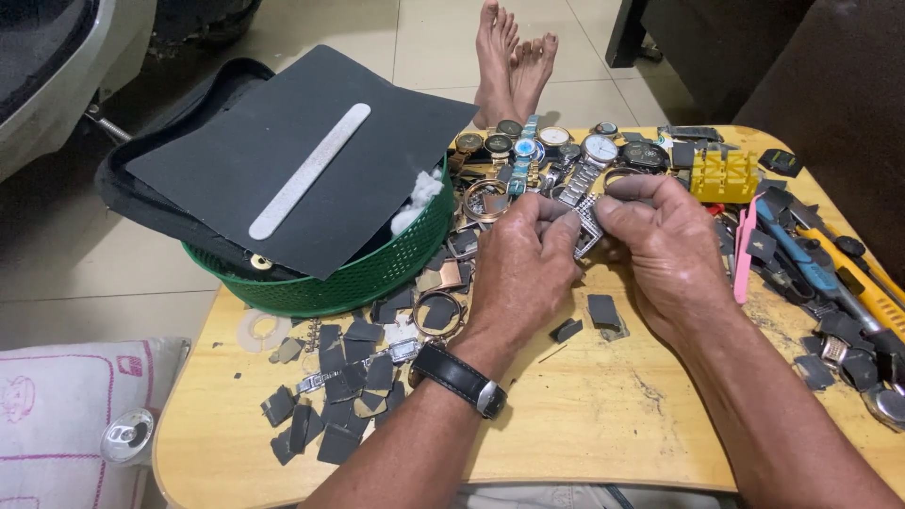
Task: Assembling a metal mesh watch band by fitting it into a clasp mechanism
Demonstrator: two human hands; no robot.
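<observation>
A metal watch band piece (586,222) is pinched between the fingertips of the left hand (524,269) and the right hand (660,247), both closed on it, above the middle of the wooden table (584,415). How much of the piece is hidden by the fingers cannot be told.

Risk, as a judgement: the piece is small and held only at the fingertips, so a slip is possible. If it is dropped, it may be lost among the dark abrasive scraps (339,396) spread at the left or the row of wristwatches (556,146) just behind the hands.

Surroundings: a green basket (377,269) stands near the left hand, covered by a dark sheet (236,179) with a nail file (309,170) on it. At the right lie a yellow block (724,176), pink tweezers (746,250) and a yellow-handled knife (863,287). Reach to either side is crowded by these items.
</observation>
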